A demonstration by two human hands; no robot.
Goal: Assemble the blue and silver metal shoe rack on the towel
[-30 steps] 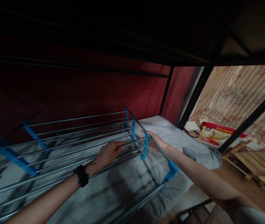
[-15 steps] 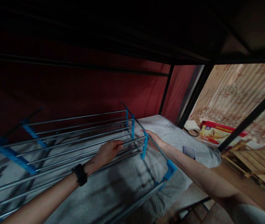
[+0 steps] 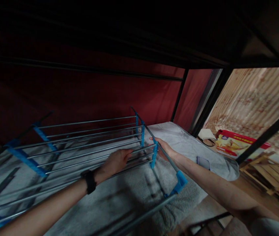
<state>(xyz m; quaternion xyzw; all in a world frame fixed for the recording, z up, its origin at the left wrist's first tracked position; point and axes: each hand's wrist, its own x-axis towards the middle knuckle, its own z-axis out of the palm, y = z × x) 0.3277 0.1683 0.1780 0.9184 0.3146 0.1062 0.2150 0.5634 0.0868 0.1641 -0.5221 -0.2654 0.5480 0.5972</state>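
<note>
Several rods (image 3: 90,122) of a metal rack (image 3: 90,153) stretch beneath the left hand (image 3: 116,162), which is closed on one of them near the right end. The right hand (image 3: 166,149) is clamped round the side bar (image 3: 169,157) — just at a blue clip (image 3: 155,146). The rack rests on a grey blanket (image 3: 127,196), where a phone (image 3: 203,163) lies beside the right forearm (image 3: 210,186) — a red box (image 3: 236,143) and some wooden slats (image 3: 277,175) are farther right.

The rack (image 3: 142,135) was noted as grey-barred, with blue brackets (image 3: 28,161). Bedding (image 3: 134,193) was found pale grey, the wristband (image 3: 90,182) black, the backdrop (image 3: 105,95) dark red; red and yellow were recorded on the box (image 3: 237,143).
</note>
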